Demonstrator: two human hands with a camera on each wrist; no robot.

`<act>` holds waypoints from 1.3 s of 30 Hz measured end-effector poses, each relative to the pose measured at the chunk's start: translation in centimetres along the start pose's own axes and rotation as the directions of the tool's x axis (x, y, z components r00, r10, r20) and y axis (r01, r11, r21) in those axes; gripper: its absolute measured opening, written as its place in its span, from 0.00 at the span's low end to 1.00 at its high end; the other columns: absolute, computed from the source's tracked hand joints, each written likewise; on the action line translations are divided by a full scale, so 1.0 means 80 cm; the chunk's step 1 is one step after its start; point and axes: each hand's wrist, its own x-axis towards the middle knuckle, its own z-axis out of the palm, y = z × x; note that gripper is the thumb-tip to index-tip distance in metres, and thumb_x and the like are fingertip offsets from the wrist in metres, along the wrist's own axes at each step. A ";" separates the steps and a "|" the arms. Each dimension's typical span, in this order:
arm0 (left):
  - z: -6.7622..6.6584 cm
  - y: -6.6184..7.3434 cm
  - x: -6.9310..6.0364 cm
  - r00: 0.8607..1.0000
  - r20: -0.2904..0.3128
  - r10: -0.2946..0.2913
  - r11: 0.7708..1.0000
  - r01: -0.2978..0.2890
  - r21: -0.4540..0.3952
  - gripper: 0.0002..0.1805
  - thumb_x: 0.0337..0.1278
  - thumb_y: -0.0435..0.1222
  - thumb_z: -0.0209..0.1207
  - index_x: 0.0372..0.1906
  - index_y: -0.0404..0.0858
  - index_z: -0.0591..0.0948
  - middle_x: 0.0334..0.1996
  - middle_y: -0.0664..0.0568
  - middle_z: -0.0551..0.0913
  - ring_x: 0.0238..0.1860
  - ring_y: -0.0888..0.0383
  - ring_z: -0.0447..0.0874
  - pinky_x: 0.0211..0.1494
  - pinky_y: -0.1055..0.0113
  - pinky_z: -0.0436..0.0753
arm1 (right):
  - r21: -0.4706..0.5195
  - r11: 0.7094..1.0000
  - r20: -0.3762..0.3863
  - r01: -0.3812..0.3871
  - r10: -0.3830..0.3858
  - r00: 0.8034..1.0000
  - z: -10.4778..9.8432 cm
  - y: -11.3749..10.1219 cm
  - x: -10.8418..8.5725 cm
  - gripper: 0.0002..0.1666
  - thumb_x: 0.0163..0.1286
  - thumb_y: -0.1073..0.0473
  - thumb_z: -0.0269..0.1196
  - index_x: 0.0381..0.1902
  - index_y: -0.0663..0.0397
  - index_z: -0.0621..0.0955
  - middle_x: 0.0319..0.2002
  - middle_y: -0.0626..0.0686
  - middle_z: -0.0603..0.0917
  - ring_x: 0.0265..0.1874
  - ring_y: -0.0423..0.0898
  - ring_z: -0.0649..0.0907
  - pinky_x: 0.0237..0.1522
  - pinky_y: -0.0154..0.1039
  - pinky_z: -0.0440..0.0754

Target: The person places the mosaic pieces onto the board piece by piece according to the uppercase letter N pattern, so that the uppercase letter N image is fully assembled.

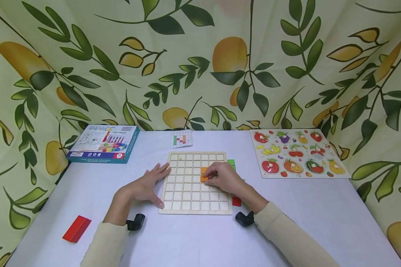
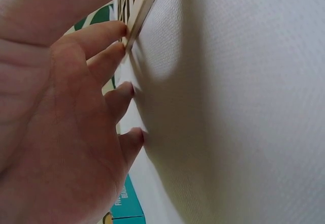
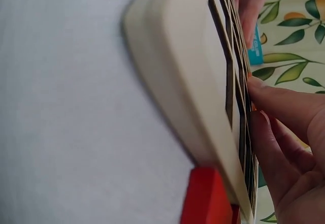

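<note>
A wooden grid board (image 1: 195, 212) lies flat on the white table, its squares mostly bare. My left hand (image 1: 142, 187) rests at its left edge, fingers spread, the thumb near the lower left corner and the fingertips at the rim. Over the right half of the grid, my right hand (image 1: 225, 178) pinches an orange square tile (image 1: 203, 178) between thumb and fingers, low at the board's surface. Another orange tile (image 1: 204, 170) sits just above it, partly under the fingers. In the right wrist view the fingertips (image 3: 258, 82) hide most of the orange.
Green tiles (image 1: 231, 162) and a red block (image 1: 236, 201) lie along the board's right side, partly behind the right arm. A small pattern card (image 1: 181, 139) lies beyond the board. A boxed set (image 1: 101, 144), a fruit puzzle board (image 1: 299, 154) and a red bar (image 1: 77, 228) lie farther out.
</note>
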 end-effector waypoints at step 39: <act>0.001 0.002 -0.001 0.998 0.007 -0.056 0.997 0.056 -0.048 0.69 0.27 0.46 0.84 0.81 0.47 0.57 0.85 0.54 0.45 0.86 0.42 0.31 0.84 0.34 0.38 | -0.015 1.000 0.006 -0.016 0.017 1.000 0.000 -0.004 -0.002 0.08 0.55 0.63 0.78 0.32 0.46 0.91 0.39 0.44 0.85 0.36 0.37 0.80 0.38 0.26 0.81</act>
